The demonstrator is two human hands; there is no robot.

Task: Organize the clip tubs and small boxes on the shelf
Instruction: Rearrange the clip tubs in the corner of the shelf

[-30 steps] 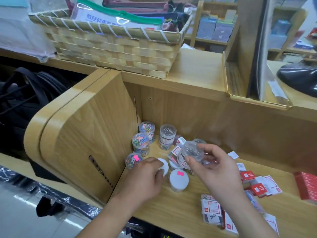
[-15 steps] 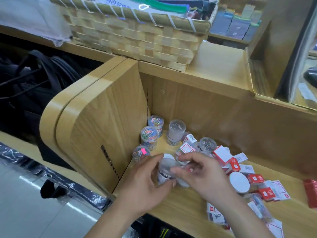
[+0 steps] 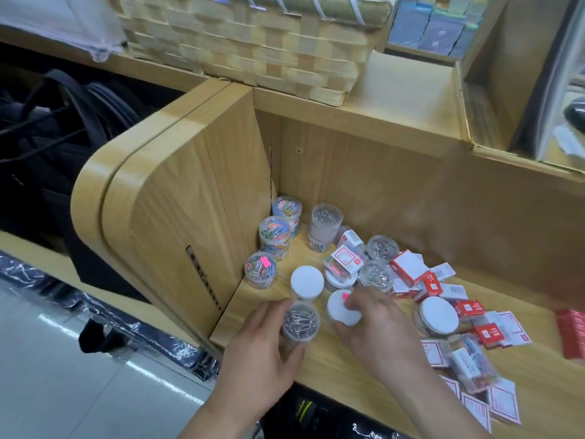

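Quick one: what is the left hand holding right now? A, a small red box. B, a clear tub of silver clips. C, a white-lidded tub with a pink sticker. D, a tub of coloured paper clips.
B: the left hand curls round the clear tub of silver clips, while the white-lidded tub with a pink sticker is in the right hand.

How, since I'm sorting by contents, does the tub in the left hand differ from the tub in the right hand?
The clear-faced tub in the left hand shows silver clips through its top; the white-faced tub in the right hand hides its contents. The white-faced tub bears a pink sticker; the clear-faced tub shows none. Both are small round tubs.
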